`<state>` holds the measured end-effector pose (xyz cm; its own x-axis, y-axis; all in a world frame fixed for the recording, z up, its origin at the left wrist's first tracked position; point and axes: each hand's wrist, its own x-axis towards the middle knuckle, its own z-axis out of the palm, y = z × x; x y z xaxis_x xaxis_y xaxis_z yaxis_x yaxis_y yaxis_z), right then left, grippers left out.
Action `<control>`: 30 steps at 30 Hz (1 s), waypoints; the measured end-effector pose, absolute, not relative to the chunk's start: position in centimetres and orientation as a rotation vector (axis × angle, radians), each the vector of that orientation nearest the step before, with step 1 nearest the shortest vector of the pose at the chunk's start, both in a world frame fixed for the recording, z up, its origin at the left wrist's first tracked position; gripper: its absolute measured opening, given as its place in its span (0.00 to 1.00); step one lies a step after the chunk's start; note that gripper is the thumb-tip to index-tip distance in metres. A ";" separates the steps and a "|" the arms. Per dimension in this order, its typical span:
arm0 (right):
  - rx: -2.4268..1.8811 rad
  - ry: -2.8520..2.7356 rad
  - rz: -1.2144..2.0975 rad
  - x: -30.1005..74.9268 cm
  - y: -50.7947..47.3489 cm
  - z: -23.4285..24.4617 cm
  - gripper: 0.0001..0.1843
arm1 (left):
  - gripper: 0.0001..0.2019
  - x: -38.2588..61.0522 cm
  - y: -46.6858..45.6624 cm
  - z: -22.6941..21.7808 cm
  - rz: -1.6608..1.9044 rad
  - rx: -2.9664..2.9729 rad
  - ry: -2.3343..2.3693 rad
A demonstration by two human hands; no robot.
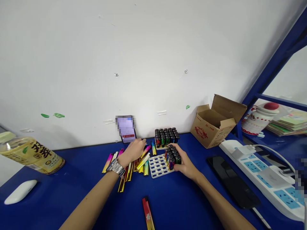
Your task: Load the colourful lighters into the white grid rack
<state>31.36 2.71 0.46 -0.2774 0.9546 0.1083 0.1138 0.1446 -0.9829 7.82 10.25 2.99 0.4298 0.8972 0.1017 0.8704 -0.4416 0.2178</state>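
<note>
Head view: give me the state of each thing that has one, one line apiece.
Front tray, partly filled, upright pieces at its right end
Rear tray, appears full
Loose shiny pieces, lying heaped
Red-and-gold piece, lying apart
Propped phone, screen lit
Flat phone, screen dark
Cardboard box, flaps open
Power strip, plugs inserted
Bottle, capped
Left hand, over the heap, grip hidden
Right hand, curled around the upright pieces
</note>
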 end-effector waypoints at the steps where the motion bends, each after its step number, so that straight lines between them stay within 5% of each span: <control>1: -1.066 -1.576 1.241 31.4 2.7 0.6 0.38 | 0.15 8.2 9.6 3.2 0.331 2.546 1.602; 7: -1.082 -1.774 1.211 32.3 3.1 1.8 0.35 | 0.17 11.5 3.7 5.1 0.620 2.421 1.317; 14: -1.036 -1.869 1.207 33.0 3.2 1.9 0.34 | 0.07 14.1 0.8 3.3 0.820 2.491 1.102; 19: -1.051 -1.864 1.220 33.1 3.3 1.7 0.36 | 0.04 14.1 1.0 3.8 1.092 2.039 1.211; 30: -1.043 -1.805 1.293 33.0 3.3 1.5 0.34 | 0.04 15.0 1.6 3.2 0.921 2.213 1.251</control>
<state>32.96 3.26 1.45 -0.4516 0.8895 0.0700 0.2195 0.1868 -0.9576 15.04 1.63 3.22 0.3710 0.8661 0.3349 0.5773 -0.4976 0.6474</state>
